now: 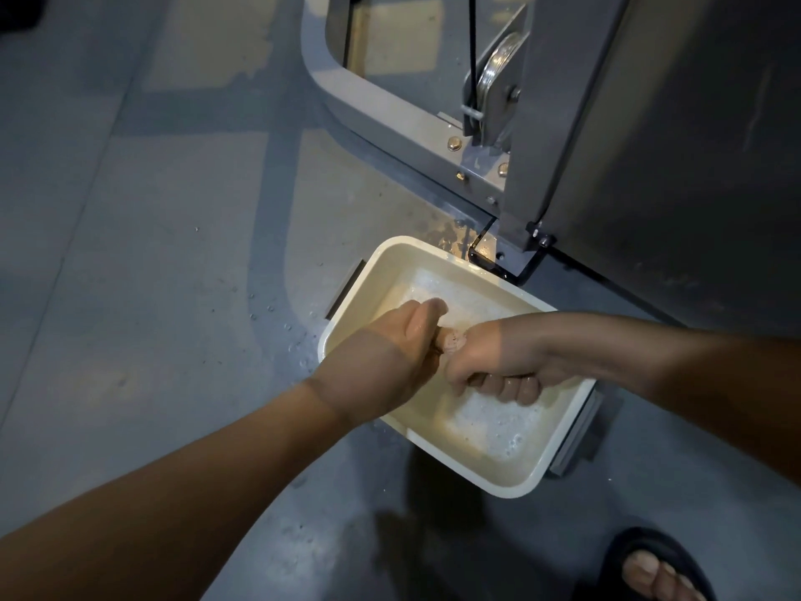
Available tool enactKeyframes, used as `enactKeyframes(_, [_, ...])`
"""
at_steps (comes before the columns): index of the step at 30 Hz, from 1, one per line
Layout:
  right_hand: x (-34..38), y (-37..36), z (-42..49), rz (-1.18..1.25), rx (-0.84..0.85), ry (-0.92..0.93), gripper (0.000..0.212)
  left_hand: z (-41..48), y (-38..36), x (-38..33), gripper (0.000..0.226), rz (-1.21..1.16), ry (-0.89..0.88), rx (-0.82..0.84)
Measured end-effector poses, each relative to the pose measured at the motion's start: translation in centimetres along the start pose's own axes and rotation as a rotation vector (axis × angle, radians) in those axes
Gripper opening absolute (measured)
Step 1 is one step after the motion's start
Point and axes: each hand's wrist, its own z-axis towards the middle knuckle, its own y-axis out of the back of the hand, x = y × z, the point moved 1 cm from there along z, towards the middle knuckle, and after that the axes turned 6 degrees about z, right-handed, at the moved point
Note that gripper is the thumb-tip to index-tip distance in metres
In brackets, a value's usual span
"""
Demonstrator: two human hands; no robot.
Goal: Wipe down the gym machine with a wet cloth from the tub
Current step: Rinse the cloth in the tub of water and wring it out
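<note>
The grip is tight on both sides: the left hand (390,353) and right hand (498,362) each curl round an end of the brownish cloth (450,342), over the white tub (511,488). The tub holds sudsy water and sits on the floor (151,253). The gym machine (650,145) stands just behind the tub, and a sandalled foot (650,574) stands near it.

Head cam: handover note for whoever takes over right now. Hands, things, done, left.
Left hand and right hand both grip the cloth, bunched between them over the tub.
Tub holds sudsy water and sits on the floor beside the machine base.
Done: cloth wetted.
Left: wring it out, then wipe the machine; how much is already wiped cannot be told.
</note>
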Motion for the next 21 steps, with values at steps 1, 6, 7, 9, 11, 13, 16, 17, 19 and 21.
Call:
enactKeyframes(1, [0.0, -0.1, -0.3, 0.091, 0.102, -0.042, 0.04, -0.1, 0.0, 0.0, 0.038, 0.037, -0.037, -0.004])
enactKeyframes(6, [0.6, -1.9, -0.6, 0.075, 0.194, -0.076, 0.05, 0.8, 0.8, -0.5, 0.019, 0.199, -0.122, -0.027])
enactKeyframes(7, [0.6, -2.2, -0.5, 0.038, 0.117, -0.056, 0.045, 1.1, 1.1, -0.6, 0.02, 0.242, -0.094, 0.007])
enactKeyframes(9, [0.7, -2.3, 0.1, -0.101, -0.07, 0.018, 0.033, 1.4, 1.7, -1.4, 0.026, 0.334, 0.031, 0.166])
enactKeyframes(11, [1.0, -2.3, 0.5, -0.424, -0.231, 0.098, 0.029, 1.3, 1.5, -2.2, 0.025, 0.436, 0.134, 0.311])
enactKeyframes(13, [1.1, -2.6, 1.0, -0.718, -0.383, 0.147, 0.032, 1.2, 1.2, -2.7, 0.028, 0.392, 0.204, 0.364])
enactKeyframes(16, [0.8, -3.1, 1.5, -0.884, -0.57, 0.255, 0.033, 1.2, 0.9, -2.6, 0.032, 0.237, 0.338, 0.398])
enactKeyframes(17, [0.8, -3.1, 1.6, -0.931, -0.609, 0.277, 0.03, 1.2, 0.9, -2.5, 0.032, 0.181, 0.379, 0.42])
enactKeyframes(19, [0.9, -3.1, 1.4, -1.005, -0.652, 0.326, 0.02, 1.2, 0.8, -2.3, 0.034, 0.062, 0.452, 0.455])
enactKeyframes(21, [1.1, -3.2, 1.2, -1.068, -0.669, 0.362, 0.014, 1.1, 0.8, -2.3, 0.033, -0.049, 0.508, 0.46])
